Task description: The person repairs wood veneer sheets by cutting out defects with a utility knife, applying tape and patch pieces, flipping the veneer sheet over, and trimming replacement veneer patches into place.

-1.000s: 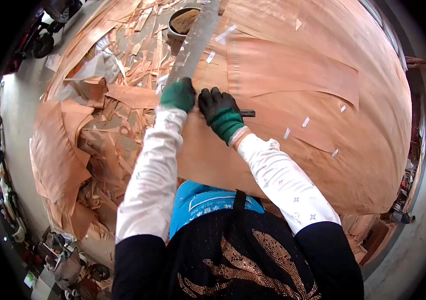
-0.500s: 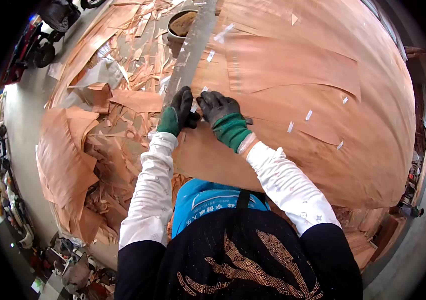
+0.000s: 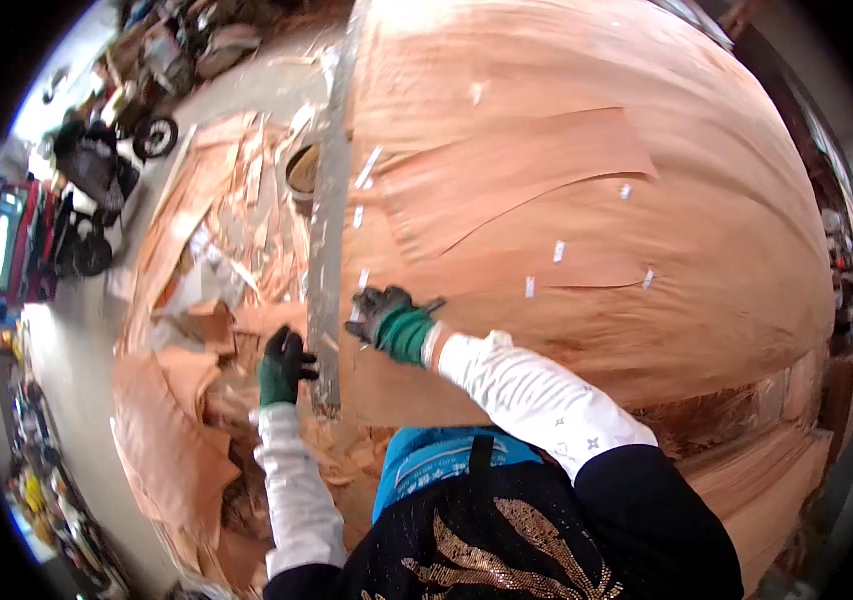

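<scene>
My left hand (image 3: 284,366), in a dark glove with a green cuff, is just left of the long grey bar (image 3: 325,250) at the sheet edge. Its thumb stands apart from its partly bent fingers, and I see nothing held. Over the near left part of the broad reddish-brown wood veneer sheet (image 3: 506,370) is my gloved right hand (image 3: 384,312), fingers bent. A dark tool handle (image 3: 433,304) sticks out behind it; the tool's other end is hidden. White tape pieces (image 3: 558,251) dot the veneer, around a separate veneer patch (image 3: 526,170).
Left of the bar stands a bucket (image 3: 303,170) with brown contents. Torn veneer strips (image 3: 236,190) and larger veneer offcuts (image 3: 161,430) cover the floor side. Farther left are a motorbike (image 3: 96,165) and a red vehicle (image 3: 21,240). More veneer (image 3: 746,480) is stacked at the near right.
My hands, close together over the bar before, have separated; the left has drawn back toward me and left of the bar. The view has turned, showing more floor and vehicles.
</scene>
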Action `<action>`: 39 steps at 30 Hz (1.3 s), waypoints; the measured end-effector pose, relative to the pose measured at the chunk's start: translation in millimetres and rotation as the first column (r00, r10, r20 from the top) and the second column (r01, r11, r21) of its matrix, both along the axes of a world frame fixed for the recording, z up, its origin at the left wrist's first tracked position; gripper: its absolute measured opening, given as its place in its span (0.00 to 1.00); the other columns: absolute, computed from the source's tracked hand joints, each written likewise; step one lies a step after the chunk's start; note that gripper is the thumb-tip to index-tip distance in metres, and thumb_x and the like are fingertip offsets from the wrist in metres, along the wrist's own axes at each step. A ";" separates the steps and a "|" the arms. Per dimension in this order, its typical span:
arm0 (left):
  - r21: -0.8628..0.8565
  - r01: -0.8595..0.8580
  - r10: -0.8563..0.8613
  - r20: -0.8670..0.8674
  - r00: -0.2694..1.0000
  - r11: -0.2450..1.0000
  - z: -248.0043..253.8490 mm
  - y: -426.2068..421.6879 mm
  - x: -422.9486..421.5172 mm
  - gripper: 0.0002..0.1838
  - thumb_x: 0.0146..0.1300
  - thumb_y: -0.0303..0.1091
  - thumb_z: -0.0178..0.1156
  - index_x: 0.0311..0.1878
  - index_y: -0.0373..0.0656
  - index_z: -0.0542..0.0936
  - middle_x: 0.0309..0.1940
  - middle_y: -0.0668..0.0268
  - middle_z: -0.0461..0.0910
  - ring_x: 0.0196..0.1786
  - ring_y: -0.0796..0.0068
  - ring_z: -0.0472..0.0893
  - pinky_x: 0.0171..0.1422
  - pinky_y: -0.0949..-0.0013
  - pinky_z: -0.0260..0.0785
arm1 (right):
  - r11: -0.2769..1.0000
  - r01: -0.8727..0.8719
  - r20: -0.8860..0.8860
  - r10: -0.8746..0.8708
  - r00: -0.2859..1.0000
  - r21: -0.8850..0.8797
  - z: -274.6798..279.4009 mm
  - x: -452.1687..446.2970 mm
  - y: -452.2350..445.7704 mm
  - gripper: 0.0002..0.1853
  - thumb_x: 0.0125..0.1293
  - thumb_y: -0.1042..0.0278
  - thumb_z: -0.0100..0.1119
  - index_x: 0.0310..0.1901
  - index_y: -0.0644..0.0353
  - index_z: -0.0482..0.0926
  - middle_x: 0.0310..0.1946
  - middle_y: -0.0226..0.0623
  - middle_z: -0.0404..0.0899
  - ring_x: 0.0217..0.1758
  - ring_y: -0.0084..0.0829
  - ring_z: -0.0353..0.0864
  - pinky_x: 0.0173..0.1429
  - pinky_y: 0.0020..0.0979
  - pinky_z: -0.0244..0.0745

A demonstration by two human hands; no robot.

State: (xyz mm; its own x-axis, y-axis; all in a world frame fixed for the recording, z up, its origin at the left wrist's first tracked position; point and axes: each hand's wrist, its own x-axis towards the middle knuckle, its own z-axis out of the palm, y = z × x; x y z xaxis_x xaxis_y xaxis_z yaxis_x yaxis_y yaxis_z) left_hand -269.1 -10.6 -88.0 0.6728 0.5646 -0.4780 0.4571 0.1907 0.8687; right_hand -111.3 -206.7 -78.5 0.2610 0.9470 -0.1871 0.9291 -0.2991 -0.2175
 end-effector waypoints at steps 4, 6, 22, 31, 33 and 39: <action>0.667 0.311 -0.283 -0.155 0.947 0.677 -33.9 8.6 -31.6 0.26 0.66 0.39 0.58 0.63 0.35 0.70 0.52 0.52 0.78 0.53 0.64 0.80 0.56 0.64 0.73 | 0.724 0.506 -0.866 0.262 0.426 0.468 13.7 -29.5 -52.4 0.25 0.65 0.67 0.50 0.65 0.48 0.68 0.59 0.43 0.72 0.53 0.41 0.78 0.48 0.34 0.75; 0.783 0.351 -0.366 -0.171 0.915 0.514 24.0 -40.6 -13.9 0.28 0.63 0.40 0.61 0.63 0.36 0.70 0.60 0.49 0.73 0.62 0.54 0.74 0.67 0.59 0.64 | 0.782 0.605 -0.827 0.433 -0.358 0.147 34.4 -45.9 -105.5 0.28 0.62 0.70 0.54 0.66 0.57 0.66 0.57 0.42 0.74 0.47 0.35 0.81 0.45 0.28 0.76; 0.967 0.112 -0.824 -0.255 0.507 -0.230 10.1 -120.9 90.6 0.27 0.70 0.45 0.49 0.64 0.34 0.69 0.63 0.50 0.69 0.67 0.43 0.66 0.68 0.43 0.58 | -0.330 0.850 -0.895 0.324 -0.306 -0.410 10.4 -270.4 -127.8 0.14 0.63 0.75 0.54 0.51 0.65 0.76 0.46 0.41 0.80 0.42 0.34 0.81 0.48 0.34 0.77; 0.944 -0.097 -0.857 -0.240 0.456 -0.316 -17.9 -119.7 77.1 0.31 0.71 0.52 0.46 0.66 0.37 0.68 0.64 0.49 0.68 0.65 0.48 0.68 0.65 0.45 0.62 | -0.652 0.747 -0.607 -0.544 -0.580 -0.129 -17.9 -416.9 -144.5 0.19 0.67 0.59 0.52 0.56 0.57 0.76 0.53 0.48 0.77 0.52 0.44 0.78 0.54 0.39 0.74; 0.946 -0.131 -0.871 -0.210 0.445 -0.295 -21.2 -117.3 85.1 0.31 0.70 0.52 0.47 0.66 0.37 0.69 0.64 0.50 0.69 0.66 0.48 0.68 0.65 0.46 0.62 | -0.797 0.597 -0.381 -0.583 -0.718 0.094 -39.2 -485.4 -161.5 0.16 0.67 0.62 0.49 0.52 0.59 0.78 0.50 0.49 0.79 0.51 0.48 0.79 0.56 0.40 0.73; 0.974 0.017 -0.897 -0.216 0.387 -0.227 -99.0 -50.0 127.9 0.30 0.72 0.49 0.44 0.64 0.32 0.69 0.65 0.48 0.68 0.70 0.48 0.62 0.75 0.50 0.48 | -0.913 0.309 0.405 -0.185 -0.895 0.266 -57.1 -708.2 -192.2 0.11 0.61 0.66 0.51 0.40 0.61 0.79 0.39 0.46 0.80 0.43 0.45 0.79 0.48 0.42 0.75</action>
